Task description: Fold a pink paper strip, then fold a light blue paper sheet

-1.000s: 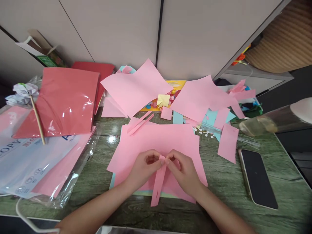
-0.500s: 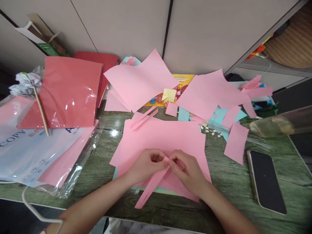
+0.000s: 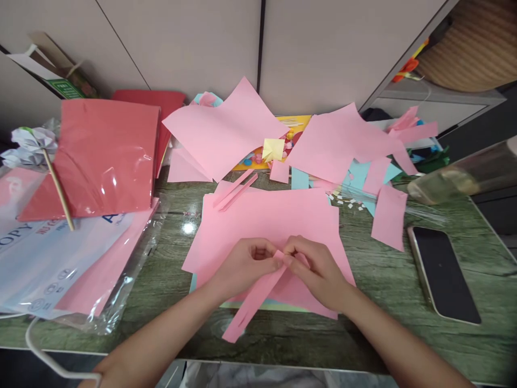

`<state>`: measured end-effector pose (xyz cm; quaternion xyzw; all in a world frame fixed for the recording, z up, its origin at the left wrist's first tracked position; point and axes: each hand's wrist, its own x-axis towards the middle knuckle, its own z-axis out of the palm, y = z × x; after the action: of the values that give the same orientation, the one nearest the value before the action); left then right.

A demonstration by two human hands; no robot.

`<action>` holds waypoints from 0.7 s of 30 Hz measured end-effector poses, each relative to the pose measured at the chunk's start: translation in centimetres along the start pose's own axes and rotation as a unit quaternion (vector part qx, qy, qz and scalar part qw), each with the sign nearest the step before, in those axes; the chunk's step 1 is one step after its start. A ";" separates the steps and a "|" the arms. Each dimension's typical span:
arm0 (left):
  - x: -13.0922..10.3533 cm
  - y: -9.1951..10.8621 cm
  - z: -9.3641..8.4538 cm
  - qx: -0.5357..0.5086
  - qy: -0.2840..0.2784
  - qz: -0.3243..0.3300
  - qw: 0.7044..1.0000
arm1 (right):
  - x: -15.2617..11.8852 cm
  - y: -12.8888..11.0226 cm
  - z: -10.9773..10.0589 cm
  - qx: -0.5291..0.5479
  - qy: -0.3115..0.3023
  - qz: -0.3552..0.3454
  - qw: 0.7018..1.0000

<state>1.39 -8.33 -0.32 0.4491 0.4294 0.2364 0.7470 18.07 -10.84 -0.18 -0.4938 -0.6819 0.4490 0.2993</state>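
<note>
Between my two hands is a long pink paper strip [image 3: 255,303], its free end slanting down towards the table's front edge. My left hand [image 3: 251,265] is closed, thumb and fingers pinching the strip near its upper end. Close beside it, my right hand [image 3: 313,267] pinches the same end, fingertips almost touching those of the left. Part of the strip's top is hidden by the fingers. Both hands are over a stack of pink paper sheets [image 3: 274,215]. Several narrow folded pink strips [image 3: 237,193] lie on the stack's upper left corner.
A phone [image 3: 443,274] lies at the right, below a clear bottle [image 3: 456,175]. Pink offcuts [image 3: 388,218] and a small yellow paper square [image 3: 273,149] are at the back. To the left are red paper packs [image 3: 107,156], a stick with a paper flower [image 3: 58,183] and a plastic paper bag [image 3: 81,264].
The camera view has shifted slightly to the right. Both hands keep their pinch on the strip, with the right fingers a little further from the strip's tip.
</note>
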 end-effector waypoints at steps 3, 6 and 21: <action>0.0 0.0 0.0 -0.011 0.003 0.018 1.000 | 0.0 0.0 0.4 0.015 0.024 -0.001 1.000; -0.1 -0.1 0.2 -0.011 0.025 0.045 0.999 | 0.0 -0.2 0.5 0.032 0.033 0.013 0.999; -0.3 -0.6 0.9 -0.040 0.094 0.087 0.991 | 0.0 0.1 0.4 0.081 0.055 0.057 0.994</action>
<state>1.93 -9.26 -0.50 0.4301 0.4471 0.3592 0.6972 17.82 -10.95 -0.43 -0.5300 -0.5969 0.4909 0.3490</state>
